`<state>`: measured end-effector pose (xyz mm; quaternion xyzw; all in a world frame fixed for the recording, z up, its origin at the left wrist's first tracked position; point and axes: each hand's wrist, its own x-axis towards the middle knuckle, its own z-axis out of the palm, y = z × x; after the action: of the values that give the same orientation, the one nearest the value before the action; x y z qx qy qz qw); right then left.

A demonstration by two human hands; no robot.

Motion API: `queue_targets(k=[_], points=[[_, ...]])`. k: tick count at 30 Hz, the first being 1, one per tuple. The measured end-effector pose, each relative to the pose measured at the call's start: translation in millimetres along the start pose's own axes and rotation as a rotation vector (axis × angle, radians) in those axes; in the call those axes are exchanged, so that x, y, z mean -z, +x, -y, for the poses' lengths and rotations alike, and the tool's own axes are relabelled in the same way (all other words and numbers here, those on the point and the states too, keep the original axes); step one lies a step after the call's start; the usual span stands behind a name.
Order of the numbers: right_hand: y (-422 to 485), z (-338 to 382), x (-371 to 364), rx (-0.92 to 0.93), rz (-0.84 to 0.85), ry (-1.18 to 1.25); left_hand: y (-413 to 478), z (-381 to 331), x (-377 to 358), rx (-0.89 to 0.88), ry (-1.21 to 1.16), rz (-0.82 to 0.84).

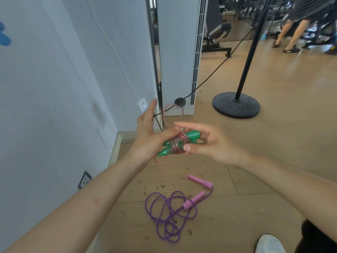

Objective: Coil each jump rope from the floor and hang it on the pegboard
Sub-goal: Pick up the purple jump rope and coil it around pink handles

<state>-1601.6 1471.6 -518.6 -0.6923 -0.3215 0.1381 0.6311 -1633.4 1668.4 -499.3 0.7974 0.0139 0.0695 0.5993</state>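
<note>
With fingers point(150, 111) of the left hand point(147, 137) mostly straight and only its thumb bent down onto the bundle, clamped the green-handled jump rope point(177, 144) against the palm. Pinched the same bundle from the other side with the right hand point(209, 143), thumb under and forefinger over, other fingers loose and apart. Saw clear pinkish cord wound tightly round the middle of the two green handles point(192, 136) lying side by side, plus one slack loop point(164, 112) standing up behind the left hand and a short bight point(157, 161) hanging below.

Judged the step as finishing the winding and securing the end. Reckoned it wise to keep the left thumb hard on the turns to stop them springing off, to feed the spare cord round under tension, and to leave enough loop free to go over a peg.

Further down, noted the purple jump rope point(164, 216) with pink handles point(194, 199) tangled on the wooden floor point(264, 161), not yet coiled and probably next in line. Beyond that, saw a black stand base point(236, 105) and the white wall point(54, 88) at left. Found no pegboard in view; could not place it
</note>
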Motion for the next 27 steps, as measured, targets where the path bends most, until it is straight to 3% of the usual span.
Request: queue_targets(k=[6, 10, 20, 24, 27], points=[[-0.7, 1.7, 0.3, -0.039, 0.06, 0.107, -1.8, -5.9, 5.1, 0.028, -0.023, 0.207], [0.4, 1.4, -1.8, -0.102, 0.04, 0.177, -5.4, -7.4, 4.3, 0.069, 0.014, 0.243], [4.3, 1.0, -1.3, -0.292, -0.146, 0.547, -2.3, -8.2, 6.9, 0.335, -0.201, 0.323], [4.1, -3.8, -4.1, -0.24, -0.269, 0.477, -3.6, -5.0, 5.2, 0.331, -0.191, 0.357], [2.6, -7.3, -6.2, -0.161, -0.316, 0.25, -4.6, -1.3, 2.3, 0.32, -0.2, 0.355]])
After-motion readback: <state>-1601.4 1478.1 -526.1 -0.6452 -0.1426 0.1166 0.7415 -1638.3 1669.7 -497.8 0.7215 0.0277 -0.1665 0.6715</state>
